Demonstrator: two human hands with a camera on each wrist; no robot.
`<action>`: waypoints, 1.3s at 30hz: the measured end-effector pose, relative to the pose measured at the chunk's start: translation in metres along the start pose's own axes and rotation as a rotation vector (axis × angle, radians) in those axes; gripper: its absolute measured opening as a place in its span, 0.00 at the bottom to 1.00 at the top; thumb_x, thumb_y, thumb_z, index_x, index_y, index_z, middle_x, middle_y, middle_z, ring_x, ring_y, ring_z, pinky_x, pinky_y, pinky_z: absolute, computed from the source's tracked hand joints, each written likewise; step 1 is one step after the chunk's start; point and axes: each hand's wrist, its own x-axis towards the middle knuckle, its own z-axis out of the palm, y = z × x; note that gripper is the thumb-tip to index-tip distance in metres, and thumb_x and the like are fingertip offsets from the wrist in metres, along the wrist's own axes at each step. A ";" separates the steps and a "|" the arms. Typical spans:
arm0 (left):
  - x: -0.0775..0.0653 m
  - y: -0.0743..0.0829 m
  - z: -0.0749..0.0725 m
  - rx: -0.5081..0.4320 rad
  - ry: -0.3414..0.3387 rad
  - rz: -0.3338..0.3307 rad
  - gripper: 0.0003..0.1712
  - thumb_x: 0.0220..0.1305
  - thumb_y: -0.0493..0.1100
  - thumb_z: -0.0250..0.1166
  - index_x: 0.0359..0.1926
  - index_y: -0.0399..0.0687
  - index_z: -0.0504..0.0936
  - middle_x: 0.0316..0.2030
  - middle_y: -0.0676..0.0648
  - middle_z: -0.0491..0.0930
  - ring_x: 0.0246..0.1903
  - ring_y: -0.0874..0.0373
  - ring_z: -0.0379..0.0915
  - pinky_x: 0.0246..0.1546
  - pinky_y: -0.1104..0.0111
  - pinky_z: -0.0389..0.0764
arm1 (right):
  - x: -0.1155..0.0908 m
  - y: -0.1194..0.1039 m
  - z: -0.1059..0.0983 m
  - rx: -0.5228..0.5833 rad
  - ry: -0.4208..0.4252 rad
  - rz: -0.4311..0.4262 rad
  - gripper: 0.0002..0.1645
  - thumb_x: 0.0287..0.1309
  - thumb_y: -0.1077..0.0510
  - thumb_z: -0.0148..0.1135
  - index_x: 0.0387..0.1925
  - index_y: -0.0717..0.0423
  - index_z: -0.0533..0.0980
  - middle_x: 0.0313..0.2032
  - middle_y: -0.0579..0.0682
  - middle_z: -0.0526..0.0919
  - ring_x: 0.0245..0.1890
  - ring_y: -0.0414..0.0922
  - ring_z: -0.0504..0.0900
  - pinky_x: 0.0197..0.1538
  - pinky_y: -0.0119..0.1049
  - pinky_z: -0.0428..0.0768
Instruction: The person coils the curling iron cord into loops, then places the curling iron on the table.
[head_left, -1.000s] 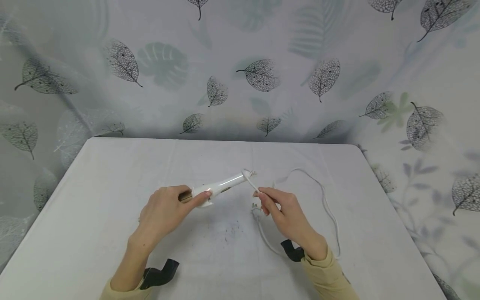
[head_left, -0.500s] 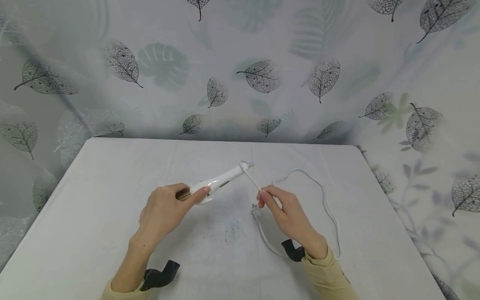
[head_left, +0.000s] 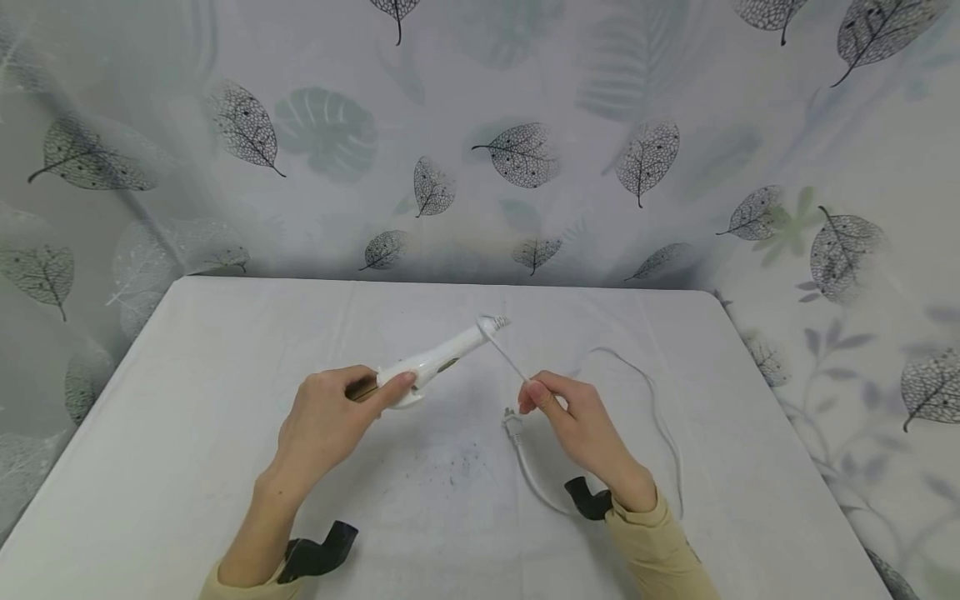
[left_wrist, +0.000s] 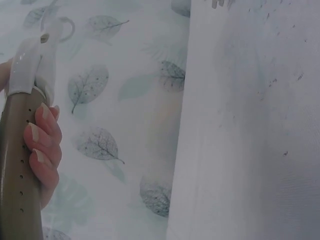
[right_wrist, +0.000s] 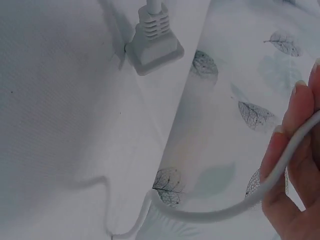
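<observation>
While the left hand [head_left: 326,425] keeps hold of the hair-styling iron with a glossy white plastic handle [head_left: 431,360] and a brown, perforated body [left_wrist: 15,172], the handle's tail end has tipped slightly farther toward 12 o'clock over the last second. The right hand [head_left: 577,425] has drawn a touch toward 3 o'clock, so the stretch of thin white cord [right_wrist: 210,216] between tail end and fingertips is longer and looks close to straight. I judge from this that the cord is being pulled snug against the end of the handle; it crosses over the handle there, but whether it passes fully around cannot be told.

Both hands are closed: the left is curled about the iron where white handle meets brown body, thumb along the near side, and the right pinches the cord between thumb and fingers. The iron is held up at the middle of the white surface [head_left: 225,358], its tail end pointing to 2 o'clock from the left hand.

The white two-pronged plug [head_left: 512,423] stays at 9 o'clock from the right hand, prongs toward 12 o'clock, while a slack bend of cord lies at 2 to 4 o'clock from that hand, slightly shifted. As for containers, none shows in any view, so no contents can be reported.
</observation>
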 end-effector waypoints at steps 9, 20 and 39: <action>-0.001 -0.001 0.000 -0.042 -0.036 0.047 0.27 0.62 0.71 0.62 0.26 0.54 0.80 0.19 0.55 0.77 0.20 0.60 0.65 0.19 0.70 0.60 | 0.000 0.006 0.002 -0.009 0.015 0.014 0.12 0.71 0.60 0.55 0.32 0.52 0.83 0.26 0.48 0.83 0.26 0.42 0.75 0.31 0.31 0.73; -0.004 -0.001 0.003 -0.099 -0.103 0.120 0.21 0.62 0.66 0.66 0.32 0.55 0.86 0.22 0.60 0.81 0.23 0.64 0.75 0.22 0.70 0.71 | -0.001 0.006 0.000 -0.064 0.014 0.102 0.11 0.69 0.59 0.59 0.29 0.53 0.81 0.23 0.43 0.78 0.22 0.36 0.68 0.27 0.31 0.68; -0.008 0.000 0.012 0.014 -0.414 0.270 0.34 0.57 0.74 0.63 0.15 0.58 0.62 0.14 0.62 0.50 0.16 0.69 0.45 0.19 0.74 0.50 | -0.002 0.015 0.000 -0.195 0.138 -0.023 0.03 0.56 0.64 0.68 0.31 0.57 0.80 0.26 0.46 0.82 0.23 0.35 0.70 0.28 0.30 0.72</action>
